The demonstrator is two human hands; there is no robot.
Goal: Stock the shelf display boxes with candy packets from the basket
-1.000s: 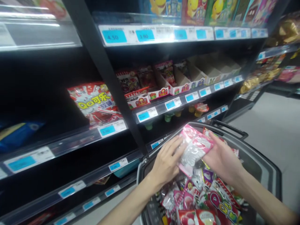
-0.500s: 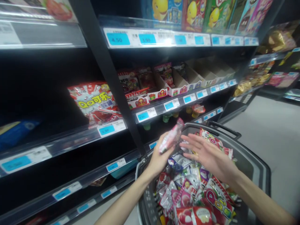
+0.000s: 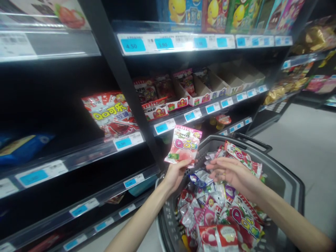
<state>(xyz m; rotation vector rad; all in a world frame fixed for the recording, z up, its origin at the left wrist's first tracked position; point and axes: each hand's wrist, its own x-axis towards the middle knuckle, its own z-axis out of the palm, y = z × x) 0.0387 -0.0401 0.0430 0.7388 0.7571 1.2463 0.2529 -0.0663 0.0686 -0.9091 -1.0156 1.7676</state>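
A pink-and-white bag of gummy candy (image 3: 184, 145) is pinched at its lower edge in my left hand (image 3: 176, 174), its printed front turned toward me. My right hand (image 3: 233, 173) hovers over the basket with nothing in it, fingers apart and slightly curved. Below both hands stands a grey shopping basket (image 3: 287, 187). Many small candy bags are heaped in it, among them a red-and-green gummy bag (image 3: 244, 222) and a red bag with a fruit picture (image 3: 217, 238).
Dark store shelves with blue price tags fill the left and centre. Open display boxes (image 3: 198, 98) hold a few candy bags. One large red-and-white candy bag (image 3: 112, 113) stands left of the black post (image 3: 123, 77). Grey floor (image 3: 309, 140) stretches to the right.
My left hand has turned the gummy candy bag from edge-on to face me and moved slightly left. My right hand has drawn away from it, its fingers curling a little.
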